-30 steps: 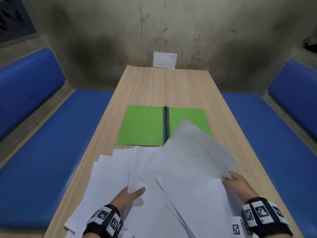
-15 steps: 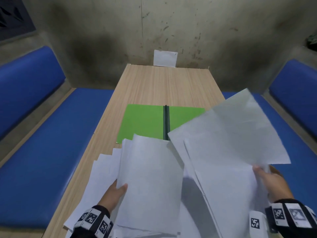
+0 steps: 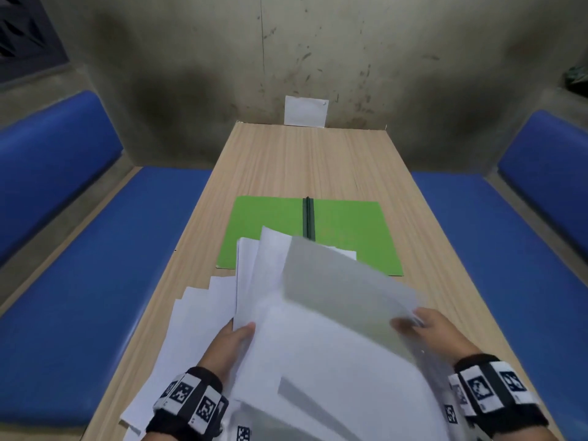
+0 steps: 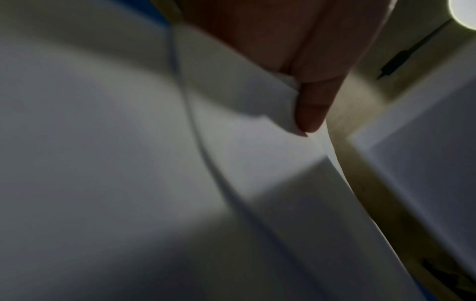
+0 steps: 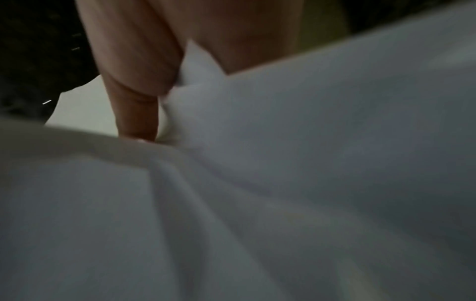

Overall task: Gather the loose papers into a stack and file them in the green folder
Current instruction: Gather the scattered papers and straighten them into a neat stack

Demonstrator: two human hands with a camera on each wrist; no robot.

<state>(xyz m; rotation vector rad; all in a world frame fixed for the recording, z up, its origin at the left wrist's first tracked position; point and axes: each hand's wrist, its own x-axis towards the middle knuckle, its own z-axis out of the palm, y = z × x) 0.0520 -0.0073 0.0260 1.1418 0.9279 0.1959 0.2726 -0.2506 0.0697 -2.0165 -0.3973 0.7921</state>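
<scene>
The green folder lies open and flat in the middle of the wooden table, its dark spine pointing away from me. Several white papers are raised over its near edge. My left hand pinches the left edge of some sheets, thumb on top. My right hand pinches the right edge of other sheets, which overlap those in the left hand. More loose sheets lie fanned on the table at the near left.
Blue padded benches run along both sides of the narrow table. A white card leans on the stained wall at the table's far end. Bare tabletop lies beyond the folder.
My right hand has swung its sheets in from the far right and lower, over the sheets in the left hand. The left hand has lifted its sheets slightly towards the centre.
</scene>
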